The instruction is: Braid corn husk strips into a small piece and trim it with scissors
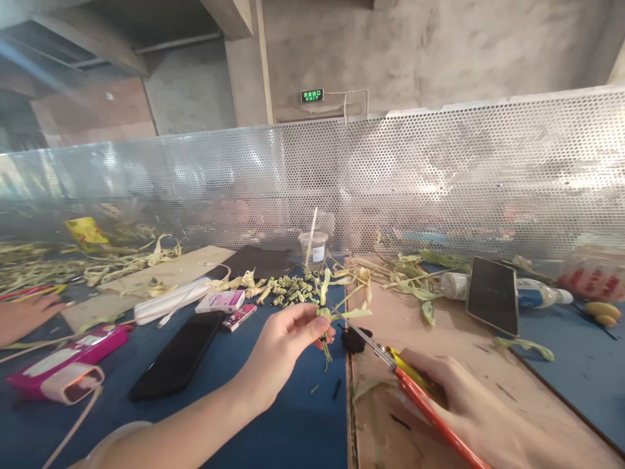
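My left hand (293, 332) pinches a small bundle of green plant strips (324, 296) upright near the middle of the view, with thin ends hanging below the fingers. My right hand (459, 391) is wrapped round the handles of a pair of pliers-like cutters (420, 384), one handle red and one yellow. Their narrow metal tips point up and left, close to a pale strip beside the bundle; whether they touch it I cannot tell. Just under the metal part lies a dark clump (356, 340). Behind my left hand is a pile of small knotted green pieces (293, 290).
A black phone (178, 355), pink box (219, 301), white power bank (170, 301) and magenta power strip (73, 358) lie left. A plastic cup (313, 249) stands behind. Another person's hand (32, 316) is far left. Right are a tilted phone (493, 296) and bottle (540, 293).
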`<state>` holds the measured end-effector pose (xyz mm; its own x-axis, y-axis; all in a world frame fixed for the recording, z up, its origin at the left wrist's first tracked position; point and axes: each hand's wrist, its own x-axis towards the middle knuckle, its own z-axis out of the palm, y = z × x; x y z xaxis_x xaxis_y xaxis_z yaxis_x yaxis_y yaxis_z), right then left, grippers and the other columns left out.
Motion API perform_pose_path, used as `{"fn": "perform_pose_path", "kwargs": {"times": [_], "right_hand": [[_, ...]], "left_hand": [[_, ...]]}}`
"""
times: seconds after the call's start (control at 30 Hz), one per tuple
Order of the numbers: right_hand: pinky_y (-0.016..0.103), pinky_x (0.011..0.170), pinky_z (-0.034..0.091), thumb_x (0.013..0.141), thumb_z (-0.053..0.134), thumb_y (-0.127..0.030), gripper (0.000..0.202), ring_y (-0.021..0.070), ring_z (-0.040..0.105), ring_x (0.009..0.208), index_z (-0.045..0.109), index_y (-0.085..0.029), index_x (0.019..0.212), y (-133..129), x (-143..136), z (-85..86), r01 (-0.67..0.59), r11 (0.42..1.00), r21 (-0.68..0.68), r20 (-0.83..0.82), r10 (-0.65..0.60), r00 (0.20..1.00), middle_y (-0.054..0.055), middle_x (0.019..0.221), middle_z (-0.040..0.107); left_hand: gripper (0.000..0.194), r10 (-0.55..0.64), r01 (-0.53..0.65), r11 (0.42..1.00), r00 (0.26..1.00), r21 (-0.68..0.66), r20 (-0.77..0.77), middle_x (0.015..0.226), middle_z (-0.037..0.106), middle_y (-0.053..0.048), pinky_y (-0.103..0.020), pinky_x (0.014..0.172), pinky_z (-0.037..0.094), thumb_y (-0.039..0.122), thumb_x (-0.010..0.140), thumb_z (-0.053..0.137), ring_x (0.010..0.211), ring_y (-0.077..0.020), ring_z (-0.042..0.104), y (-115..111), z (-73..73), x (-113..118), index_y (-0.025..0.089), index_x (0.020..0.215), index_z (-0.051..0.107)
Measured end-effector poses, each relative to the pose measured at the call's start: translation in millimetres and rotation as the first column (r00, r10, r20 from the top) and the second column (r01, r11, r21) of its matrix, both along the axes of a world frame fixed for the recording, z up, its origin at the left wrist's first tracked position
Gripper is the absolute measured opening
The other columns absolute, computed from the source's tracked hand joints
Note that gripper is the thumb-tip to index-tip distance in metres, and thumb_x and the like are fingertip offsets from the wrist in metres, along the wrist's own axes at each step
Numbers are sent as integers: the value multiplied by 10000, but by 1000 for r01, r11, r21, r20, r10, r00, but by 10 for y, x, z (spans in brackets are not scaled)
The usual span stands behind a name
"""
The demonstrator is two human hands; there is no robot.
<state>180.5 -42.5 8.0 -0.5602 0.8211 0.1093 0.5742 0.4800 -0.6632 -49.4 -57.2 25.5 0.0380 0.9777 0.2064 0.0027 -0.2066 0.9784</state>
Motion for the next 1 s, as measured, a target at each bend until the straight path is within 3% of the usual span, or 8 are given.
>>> {"fn": "perform_pose_path", "kwargs": {"times": [0.3, 0.67, 1.0], "right_hand": [[211, 534, 282, 815, 489, -370, 238, 100, 302, 606, 422, -182, 686, -11, -5, 37, -28, 996, -85, 6, 29, 1000, -51, 619, 348], [209, 523, 288, 812, 477, -399, 276, 102, 336, 594, 388, -190, 656, -13, 11, 63, -21, 990, -140, 47, 28, 999, -47, 613, 399], [223, 542, 277, 788, 504, -450, 296, 106, 309, 619, 409, -187, 690, -4, 19, 53, 42, 982, -184, 111, -22, 994, -47, 650, 347]], "left_hand": [[189, -3, 3, 1000, 999, 10, -41, 724, 643, -48, -271, 687, 413, 349, 755, 622, 682, -160, 561, -12, 19, 9, 161, 741, 631], [186, 45, -43, 999, 995, 25, -90, 749, 677, -47, -279, 726, 428, 352, 757, 616, 741, -174, 591, 12, -7, -13, 169, 742, 648], [215, 90, -89, 996, 994, 15, -68, 763, 681, -34, -272, 750, 446, 356, 712, 672, 760, -172, 625, 0, 11, 19, 181, 797, 580]]}}
